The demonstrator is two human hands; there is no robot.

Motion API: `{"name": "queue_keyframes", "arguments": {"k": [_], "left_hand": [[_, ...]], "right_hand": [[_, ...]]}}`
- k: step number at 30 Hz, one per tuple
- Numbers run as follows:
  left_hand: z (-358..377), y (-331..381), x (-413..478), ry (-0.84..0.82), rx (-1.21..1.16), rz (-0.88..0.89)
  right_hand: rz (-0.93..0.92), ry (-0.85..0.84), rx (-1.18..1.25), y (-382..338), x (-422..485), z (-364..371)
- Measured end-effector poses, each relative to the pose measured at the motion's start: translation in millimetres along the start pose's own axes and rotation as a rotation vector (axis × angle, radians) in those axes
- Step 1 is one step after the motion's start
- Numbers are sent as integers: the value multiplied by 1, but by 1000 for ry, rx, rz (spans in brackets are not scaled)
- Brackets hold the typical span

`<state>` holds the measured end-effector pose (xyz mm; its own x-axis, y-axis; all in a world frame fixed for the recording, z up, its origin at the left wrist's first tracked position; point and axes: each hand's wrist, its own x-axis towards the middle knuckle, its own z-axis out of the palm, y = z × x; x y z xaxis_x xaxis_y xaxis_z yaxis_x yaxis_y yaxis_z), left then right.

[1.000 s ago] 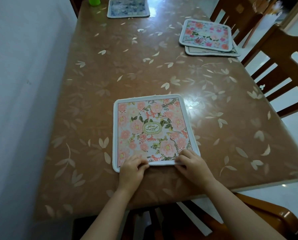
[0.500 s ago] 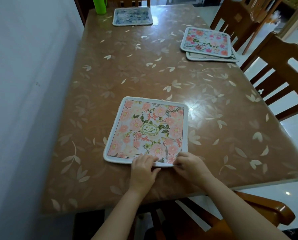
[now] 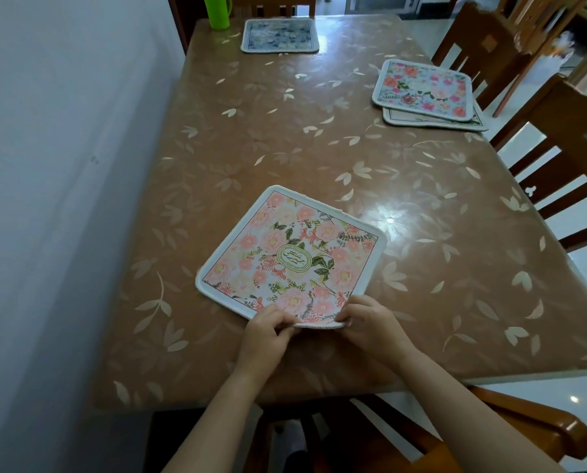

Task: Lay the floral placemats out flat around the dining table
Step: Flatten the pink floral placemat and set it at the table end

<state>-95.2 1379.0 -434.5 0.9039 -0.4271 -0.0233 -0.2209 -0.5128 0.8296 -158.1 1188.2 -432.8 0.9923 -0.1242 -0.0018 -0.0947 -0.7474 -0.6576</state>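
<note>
Pink floral placemat (image 3: 292,257) has rotated clockwise since a second ago: then square to the surface's near edge, now skewed, one corner pointing at the person. Left hand (image 3: 268,336) and right hand (image 3: 370,326) both pinch that near corner, which is slightly lifted. Mat sits at the near end of the surface (image 3: 319,138), toward the left edge. To do it well: turn it back square to the near edge, press the lifted corner down flat, release. Two stacked placemats (image 3: 425,90) wait at the right edge; blue placemat (image 3: 280,35) and green cup (image 3: 218,11) at the far end.
</note>
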Motion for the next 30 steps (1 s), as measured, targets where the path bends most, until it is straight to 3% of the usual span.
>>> {"name": "queue_keyframes", "arguments": {"k": [8,16,22,30], "left_hand": [[-20,2,-21,16,-5,63],[-40,-17,-32,121,-55,-94],[-51,-33,-37,214,-88,-167],[-50,-40,-33,172,-161,-226]], "right_hand": [[-107,-71,21,-35,12,34],[-139,-177,56,-40,22,47],[-72,-117,-51,-10,36,27],[3,-105,-124,4,50,9]]}}
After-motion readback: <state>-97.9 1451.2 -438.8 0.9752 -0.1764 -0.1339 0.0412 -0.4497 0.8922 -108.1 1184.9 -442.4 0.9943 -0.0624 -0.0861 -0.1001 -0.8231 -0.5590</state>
